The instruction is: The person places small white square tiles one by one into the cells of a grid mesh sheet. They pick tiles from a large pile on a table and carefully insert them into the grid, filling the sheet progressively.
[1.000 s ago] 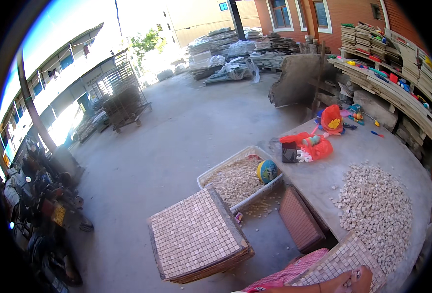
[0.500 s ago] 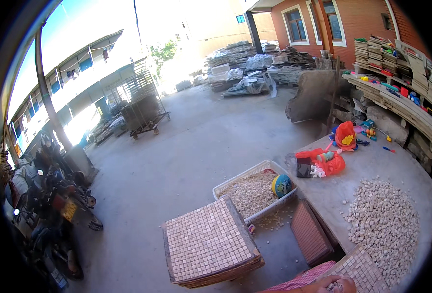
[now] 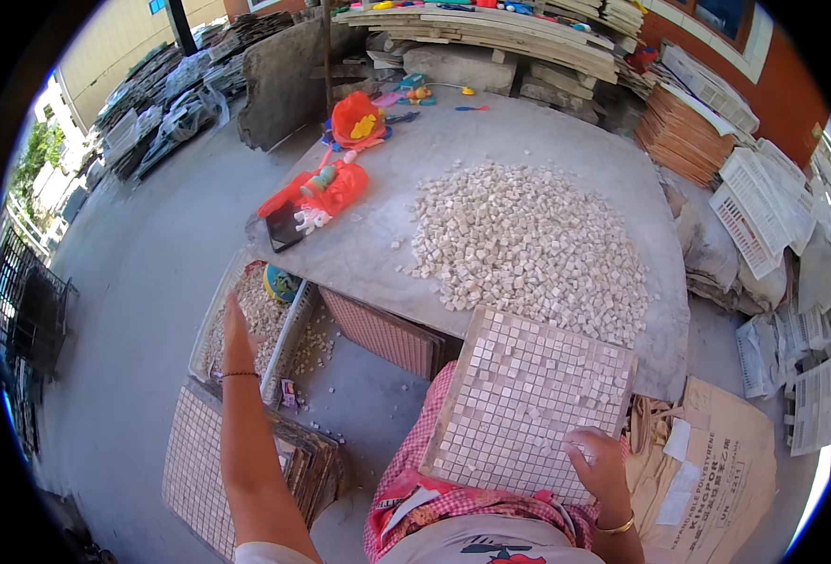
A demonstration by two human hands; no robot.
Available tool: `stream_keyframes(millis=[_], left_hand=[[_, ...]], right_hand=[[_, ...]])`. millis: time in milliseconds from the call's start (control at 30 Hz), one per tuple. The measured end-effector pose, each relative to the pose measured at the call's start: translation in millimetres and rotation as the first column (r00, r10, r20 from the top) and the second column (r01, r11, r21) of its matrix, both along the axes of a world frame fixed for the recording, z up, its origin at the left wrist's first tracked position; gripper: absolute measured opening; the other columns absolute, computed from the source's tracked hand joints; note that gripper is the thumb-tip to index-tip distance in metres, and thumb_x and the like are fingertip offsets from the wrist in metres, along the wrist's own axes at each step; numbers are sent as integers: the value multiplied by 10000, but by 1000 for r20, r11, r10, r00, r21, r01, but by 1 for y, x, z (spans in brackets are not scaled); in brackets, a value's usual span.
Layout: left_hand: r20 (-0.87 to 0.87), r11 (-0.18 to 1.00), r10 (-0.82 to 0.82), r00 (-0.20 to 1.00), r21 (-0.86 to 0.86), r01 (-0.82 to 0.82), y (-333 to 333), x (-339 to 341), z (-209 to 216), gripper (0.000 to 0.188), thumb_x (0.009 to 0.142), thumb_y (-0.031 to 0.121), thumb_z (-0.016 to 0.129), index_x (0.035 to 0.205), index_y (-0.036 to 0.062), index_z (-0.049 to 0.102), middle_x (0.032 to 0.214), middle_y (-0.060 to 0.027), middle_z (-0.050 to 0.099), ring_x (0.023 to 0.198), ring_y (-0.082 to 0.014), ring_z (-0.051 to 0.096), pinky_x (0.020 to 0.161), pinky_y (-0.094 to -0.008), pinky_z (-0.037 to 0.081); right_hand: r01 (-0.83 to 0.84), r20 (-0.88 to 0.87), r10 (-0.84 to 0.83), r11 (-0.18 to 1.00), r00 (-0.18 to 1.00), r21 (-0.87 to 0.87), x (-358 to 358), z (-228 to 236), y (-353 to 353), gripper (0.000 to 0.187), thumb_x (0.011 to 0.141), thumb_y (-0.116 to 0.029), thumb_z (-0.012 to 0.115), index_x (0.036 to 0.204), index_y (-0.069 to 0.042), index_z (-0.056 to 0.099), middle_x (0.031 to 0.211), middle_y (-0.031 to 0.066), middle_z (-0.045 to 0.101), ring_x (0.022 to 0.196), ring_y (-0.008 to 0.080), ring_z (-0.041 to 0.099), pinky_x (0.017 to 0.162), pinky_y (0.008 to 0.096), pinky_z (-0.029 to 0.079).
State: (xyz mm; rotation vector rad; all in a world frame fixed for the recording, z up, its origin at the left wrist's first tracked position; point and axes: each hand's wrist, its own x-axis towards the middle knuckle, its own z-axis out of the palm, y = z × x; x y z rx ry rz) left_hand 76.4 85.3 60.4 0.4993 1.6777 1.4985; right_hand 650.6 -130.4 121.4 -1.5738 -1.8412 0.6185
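Note:
A square board [image 3: 490, 414] set with rows of small pale stone tiles lies across my lap, with a few loose tiles on top. My right hand [image 3: 601, 462] is at its lower right corner, thumb and forefinger apart, nothing visible between them. My left arm stretches out to the left. My left hand [image 3: 238, 329] is over a white plastic crate [image 3: 284, 352] of stone chips, its fingers straight and seen edge-on. Beyond the board, a large heap of pale stone cubes [image 3: 528, 244] spreads over the grey stone table [image 3: 490, 127].
A stack of tiled boards [image 3: 194, 461] stands at lower left. Reddish boards [image 3: 382, 329] lean under the table. Red bags [image 3: 335, 193] with toys and a blue-yellow ball [image 3: 281, 284] lie nearby. A printed paper sack [image 3: 716, 470] and white crates [image 3: 763, 211] are at right.
The view has swung right and downward, bringing the lap board and heap to the middle. My left arm now reaches out over the crate; a hand was low at the board's edge before.

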Motion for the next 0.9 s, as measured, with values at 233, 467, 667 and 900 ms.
stream_keyframes(millis=[233,467,667,900], left_hand=[[-598,733,-541,591,8,680,-96,206,-6,100,836,42,598,927,11,623,799,-49,590,687,-109,555,614,-247,453],[-775,38,-610,-165,-236,971,-193,294,-27,193,755,109,647,917,41,565,880,-123,582,827,-311,572,702,-396,485],[-764,-13,-542,-351,-410,912,-198,302,-43,143,797,70,601,925,41,545,915,-115,570,833,-281,571,733,-381,477],[-633,88,-731,-254,-458,885,-204,316,-30,115,808,82,604,903,33,560,949,-122,585,879,-309,566,746,-391,474]], right_hand=[[41,23,-38,988,999,-148,3,-24,-36,108,809,-99,622,862,-6,633,837,144,641,780,329,609,700,381,494],[95,18,-94,985,995,-141,27,-34,-41,141,847,-148,587,871,-15,626,857,149,635,797,326,598,704,394,480],[238,-16,-239,971,971,-35,63,-58,-24,143,851,-148,581,878,-13,614,848,155,628,792,342,594,695,406,481],[453,-24,-454,881,890,137,102,-77,32,157,819,-125,616,954,-47,605,889,134,624,805,329,608,677,397,486]])
